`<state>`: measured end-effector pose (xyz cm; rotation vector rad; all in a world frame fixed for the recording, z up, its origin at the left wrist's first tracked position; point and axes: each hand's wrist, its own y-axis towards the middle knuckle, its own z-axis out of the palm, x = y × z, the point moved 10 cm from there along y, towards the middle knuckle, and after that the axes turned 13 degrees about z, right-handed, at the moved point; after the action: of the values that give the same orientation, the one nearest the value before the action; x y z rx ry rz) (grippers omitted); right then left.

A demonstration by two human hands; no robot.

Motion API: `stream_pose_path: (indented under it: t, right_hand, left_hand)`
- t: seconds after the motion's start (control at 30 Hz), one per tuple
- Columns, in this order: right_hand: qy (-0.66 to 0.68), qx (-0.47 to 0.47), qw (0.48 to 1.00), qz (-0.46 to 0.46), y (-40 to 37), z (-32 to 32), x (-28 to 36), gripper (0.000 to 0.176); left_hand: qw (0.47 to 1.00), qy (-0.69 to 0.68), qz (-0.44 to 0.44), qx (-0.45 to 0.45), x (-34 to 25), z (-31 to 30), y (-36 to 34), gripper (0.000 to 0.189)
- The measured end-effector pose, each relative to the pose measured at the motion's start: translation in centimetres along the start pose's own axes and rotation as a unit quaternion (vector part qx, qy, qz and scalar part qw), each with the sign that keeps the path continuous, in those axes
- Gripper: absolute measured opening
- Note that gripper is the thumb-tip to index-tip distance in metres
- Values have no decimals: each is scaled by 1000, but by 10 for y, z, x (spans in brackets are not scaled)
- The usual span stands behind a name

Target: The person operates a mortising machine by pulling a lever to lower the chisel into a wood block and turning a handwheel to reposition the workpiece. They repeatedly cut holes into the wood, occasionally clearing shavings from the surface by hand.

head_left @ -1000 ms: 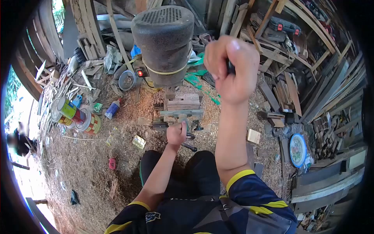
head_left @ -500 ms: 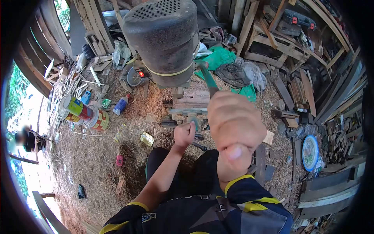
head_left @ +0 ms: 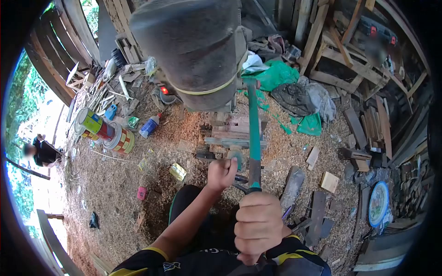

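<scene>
My right hand [head_left: 259, 224] is wrapped round the end of a long green lever [head_left: 254, 124], which runs up to the side of a big dark drill-like machine [head_left: 193, 55]. My left hand [head_left: 222, 174] is closed near the front of the machine's base, beside a round greenish part [head_left: 235, 155]; what it grips is hidden. Pieces of wood [head_left: 230, 132] lie under the machine head, behind a metal bar [head_left: 228, 141]. A red light [head_left: 164, 90] glows on the machine's left side.
Paint cans [head_left: 120, 138] and a blue bottle [head_left: 149, 126] stand or lie at the left. Green cloth [head_left: 276, 76] is behind the lever. Wood offcuts [head_left: 329, 182] and a round tray [head_left: 378, 204] are at the right. A person [head_left: 45, 152] is at the far left.
My right hand has come down and towards my body, pulling the lever's end with it. The lever now shows along its length. The view has shifted a little.
</scene>
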<state>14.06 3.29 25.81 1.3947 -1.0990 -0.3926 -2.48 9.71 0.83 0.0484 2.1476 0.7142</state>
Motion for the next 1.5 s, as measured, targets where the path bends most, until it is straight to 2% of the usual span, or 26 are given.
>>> stream_pose_path:
  t: [0.1,0.3,0.37,0.43,0.57,0.63,0.7,0.77,0.87,0.93,0.97,1.07,1.17,1.27,1.33,1.43,1.47,1.5]
  right_hand:
    - [4,2,1000,5,-8,4,3,29]
    - [-16,11,999,47,-45,13,-4,29]
    - [-21,-7,1000,21,-52,12,1,33]
    - [-53,-21,998,33,-52,12,4,37]
    - [-69,-48,996,18,-43,16,9,36]
    - [-62,-92,993,40,-34,13,11,34]
    - [-72,-89,993,41,-12,14,19,34]
    - [-70,-148,986,39,10,1,20,36]
    - [-8,-140,989,52,56,-11,9,34]
    - [52,-171,979,102,79,-22,-3,45]
    - [47,-167,979,103,89,-24,-3,45]
    - [97,-190,956,202,118,-40,-29,55]
    - [116,-220,917,312,181,-67,-69,62]
    - [121,-237,920,288,210,-73,-79,64]
    - [118,-224,920,299,211,-72,-80,57]
    - [96,-250,910,316,220,-80,-94,58]
    - [46,-230,908,346,234,-94,-109,54]
    - [50,-274,894,351,257,-101,-117,55]
  left_hand:
    - [999,-21,32,24,-3,2,-2,43]
    - [999,0,20,25,1,2,-4,45]
    - [999,14,24,28,-5,4,-5,45]
    - [999,40,1,20,1,2,-8,46]
    - [998,49,12,28,-1,0,-7,49]
    - [999,45,12,20,-3,-2,-9,48]
    - [999,41,13,9,3,0,-8,48]
    - [997,57,46,-15,3,0,-9,44]
    - [999,33,37,-7,0,-3,-10,44]
    - [999,34,38,-10,-2,-6,-10,43]
    - [999,39,35,-13,-3,-7,-10,42]
    - [999,23,32,-18,-6,-9,-10,42]
    - [998,11,58,-27,-15,-14,-10,42]
    - [1000,23,18,-2,-9,-13,-9,45]
    - [999,20,33,-17,-11,-14,-6,47]
    - [999,28,40,-18,-10,-10,-5,49]
    - [999,40,34,-6,-9,-9,-8,50]
    - [999,43,33,-1,-8,-8,-12,50]
